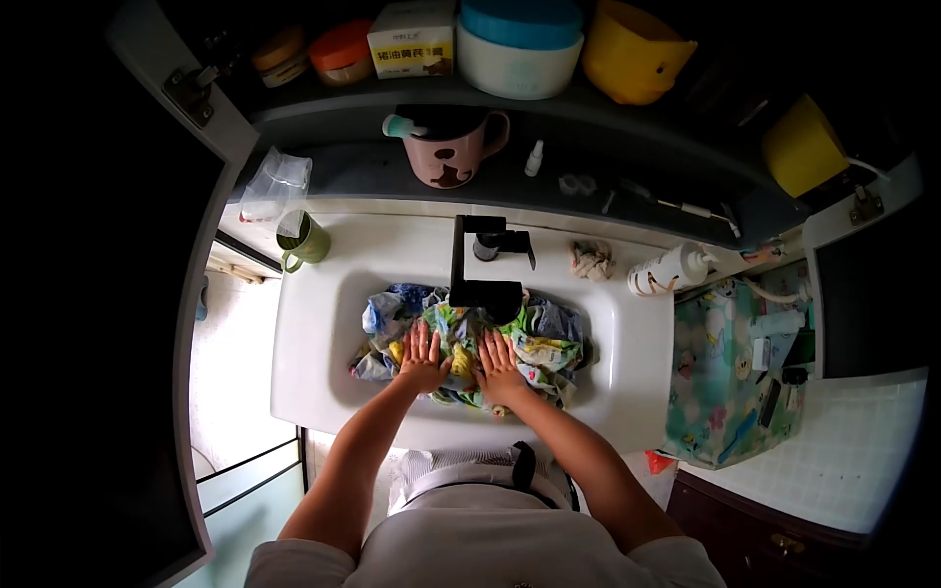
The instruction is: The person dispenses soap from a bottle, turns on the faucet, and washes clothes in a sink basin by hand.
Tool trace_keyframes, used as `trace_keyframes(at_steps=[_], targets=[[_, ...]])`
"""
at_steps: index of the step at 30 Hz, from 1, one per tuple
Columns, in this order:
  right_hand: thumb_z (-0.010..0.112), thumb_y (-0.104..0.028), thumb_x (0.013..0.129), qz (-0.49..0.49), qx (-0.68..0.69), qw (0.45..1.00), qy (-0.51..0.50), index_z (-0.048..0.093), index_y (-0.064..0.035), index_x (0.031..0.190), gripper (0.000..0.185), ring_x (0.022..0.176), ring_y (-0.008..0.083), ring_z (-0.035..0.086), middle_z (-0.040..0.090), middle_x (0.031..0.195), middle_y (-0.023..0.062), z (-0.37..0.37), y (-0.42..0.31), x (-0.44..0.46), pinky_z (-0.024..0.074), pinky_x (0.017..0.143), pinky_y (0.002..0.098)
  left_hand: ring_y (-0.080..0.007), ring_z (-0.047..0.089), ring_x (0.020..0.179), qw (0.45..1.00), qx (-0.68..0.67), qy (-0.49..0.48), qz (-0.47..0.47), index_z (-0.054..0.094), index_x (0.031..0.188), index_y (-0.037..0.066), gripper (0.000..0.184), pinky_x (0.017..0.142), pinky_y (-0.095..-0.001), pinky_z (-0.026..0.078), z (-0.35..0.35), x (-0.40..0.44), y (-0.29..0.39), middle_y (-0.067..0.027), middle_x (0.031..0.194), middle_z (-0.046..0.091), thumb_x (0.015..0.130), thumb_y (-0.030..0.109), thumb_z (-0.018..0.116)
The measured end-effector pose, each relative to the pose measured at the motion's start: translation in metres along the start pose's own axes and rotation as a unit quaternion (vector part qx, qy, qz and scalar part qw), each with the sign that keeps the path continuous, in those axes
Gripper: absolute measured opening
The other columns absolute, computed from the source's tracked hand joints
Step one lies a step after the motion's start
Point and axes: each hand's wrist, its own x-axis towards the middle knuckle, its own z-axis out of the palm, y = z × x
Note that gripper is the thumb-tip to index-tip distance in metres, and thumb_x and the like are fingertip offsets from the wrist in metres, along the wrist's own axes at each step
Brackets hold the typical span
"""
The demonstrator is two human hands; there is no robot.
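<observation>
The glossy white rectangular sink (314,377) holds a crumpled, multicoloured heap of patterned cloth (461,363), spread along its basin. Above the heap's far middle juts an angular black faucet (485,293). The left hand (421,365) and the right hand (499,368) both lie palm down on the cloth, open, fingers nearly straight and slightly parted, neither gripping anything. Pressing well probably calls for even weight through both palms, working outward toward the loose ends, with knuckles clear of the spout.
</observation>
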Motion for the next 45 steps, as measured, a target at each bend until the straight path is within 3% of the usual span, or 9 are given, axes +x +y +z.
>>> trace_keyframes(at_steps=[4, 8, 15, 22, 28, 35, 38, 42, 45], targets=[[0.034, -0.038, 0.094, -0.010, 0.000, 0.991, 0.131, 0.020, 0.0036, 0.143, 0.065, 0.141, 0.0360, -0.002, 0.010, 0.151, 0.0194, 0.026, -0.002, 0.009, -0.0028, 0.113, 0.0518, -0.0378, -0.016, 0.139, 1.000, 0.010, -0.007, -0.013, 0.007, 0.147, 0.004, 0.076, 0.111, -0.0500, -0.008, 0.009, 0.009, -0.005, -0.0203, 0.152, -0.014, 0.093, 0.054, 0.025], [0.035, -0.039, 0.094, -0.004, 0.003, 0.999, 0.041, 0.026, 0.0038, 0.140, 0.064, 0.140, 0.0371, 0.000, 0.009, 0.151, 0.0195, 0.010, -0.001, 0.004, -0.0030, 0.113, 0.0510, -0.0389, -0.013, 0.140, 1.000, -0.009, 0.021, -0.009, 0.007, 0.147, 0.004, 0.080, 0.111, -0.0512, -0.004, 0.005, 0.007, 0.001, -0.0209, 0.152, -0.013, 0.091, 0.053, 0.035], [0.073, -0.065, 0.057, -0.056, 0.033, 0.995, 0.070, 0.017, -0.0144, 0.147, 0.118, 0.141, 0.0392, 0.001, 0.009, 0.152, 0.0190, -0.102, 0.010, -0.003, 0.0081, 0.106, 0.0663, -0.0399, -0.001, 0.141, 0.987, 0.033, 0.151, 0.037, 0.006, 0.148, 0.007, 0.120, 0.107, -0.0626, 0.005, -0.075, -0.016, 0.028, -0.0231, 0.152, -0.001, 0.062, 0.065, 0.068], [0.069, -0.078, 0.040, -0.006, -0.165, 0.985, -0.059, 0.011, -0.0163, 0.148, 0.137, 0.140, 0.0368, 0.010, 0.020, 0.150, 0.0146, -0.070, 0.026, 0.007, 0.0033, 0.100, 0.0749, -0.0405, -0.012, 0.140, 0.986, 0.151, 0.024, 0.073, 0.001, 0.149, 0.019, 0.146, 0.103, -0.0673, -0.001, -0.047, 0.002, 0.036, -0.0242, 0.151, -0.009, 0.036, 0.084, 0.065], [0.069, -0.078, 0.040, 0.019, -0.182, 0.969, -0.165, 0.015, -0.0230, 0.148, 0.133, 0.140, 0.0401, -0.008, -0.005, 0.154, 0.0139, -0.068, 0.022, 0.026, 0.0051, 0.098, 0.0761, -0.0414, -0.016, 0.138, 0.974, 0.182, -0.134, 0.026, 0.000, 0.149, 0.021, 0.145, 0.100, -0.0712, -0.004, -0.051, 0.023, 0.041, -0.0238, 0.151, -0.011, 0.036, 0.084, 0.066], [0.073, -0.075, 0.038, 0.056, -0.226, 0.959, -0.165, 0.008, -0.0189, 0.148, 0.139, 0.141, 0.0326, 0.004, 0.005, 0.155, 0.0066, -0.044, 0.016, 0.040, -0.0028, 0.098, 0.0774, -0.0420, -0.018, 0.138, 0.973, 0.174, -0.150, 0.022, 0.001, 0.149, 0.019, 0.146, 0.099, -0.0719, -0.004, -0.051, 0.028, 0.042, -0.0254, 0.150, -0.012, 0.035, 0.083, 0.067], [0.077, -0.061, 0.051, 0.060, -0.193, 0.964, -0.172, 0.009, -0.0262, 0.148, 0.124, 0.140, 0.0390, -0.008, -0.008, 0.154, 0.0118, -0.058, 0.014, 0.037, 0.0029, 0.097, 0.0772, -0.0416, -0.018, 0.138, 0.979, 0.180, -0.088, 0.035, 0.002, 0.149, 0.018, 0.147, 0.099, -0.0716, -0.004, -0.051, 0.022, 0.042, -0.0254, 0.151, -0.012, 0.034, 0.082, 0.067], [0.076, -0.056, 0.060, 0.006, 0.009, 0.998, -0.064, 0.023, -0.0222, 0.146, 0.107, 0.141, 0.0316, 0.003, 0.008, 0.154, 0.0119, -0.080, 0.028, 0.013, 0.0013, 0.104, 0.0703, -0.0386, -0.012, 0.140, 0.989, 0.135, 0.017, 0.062, 0.004, 0.149, 0.017, 0.146, 0.102, -0.0683, -0.003, -0.047, 0.007, 0.037, -0.0240, 0.152, -0.008, 0.035, 0.081, 0.068], [0.069, -0.048, 0.073, 0.134, 0.203, 0.959, 0.146, 0.048, -0.0116, 0.111, 0.057, 0.119, 0.0317, 0.039, 0.043, 0.124, 0.0152, -0.099, 0.049, 0.019, 0.0322, 0.094, 0.0504, -0.0361, -0.010, 0.141, 0.990, 0.087, 0.070, 0.091, 0.005, 0.149, 0.015, 0.142, 0.105, -0.0644, -0.003, -0.034, -0.001, 0.030, -0.0229, 0.152, -0.007, 0.039, 0.079, 0.069]])
